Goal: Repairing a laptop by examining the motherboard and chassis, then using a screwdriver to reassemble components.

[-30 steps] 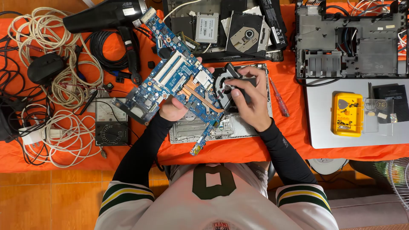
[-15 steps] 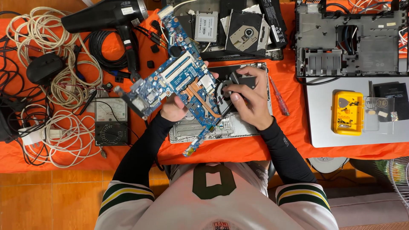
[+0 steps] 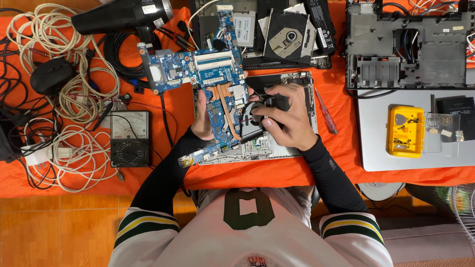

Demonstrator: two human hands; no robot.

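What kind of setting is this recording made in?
Probably an electronics repair bench, perhaps at home: a blue laptop motherboard held by both hands, an analog multimeter, an opened laptop chassis and coiled cables on an orange cloth.

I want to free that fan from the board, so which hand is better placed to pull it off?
Probably the right hand: its fingers already wrap the black fan at the board's edge. The left hand grips the blue board and looks better kept there to steady it.
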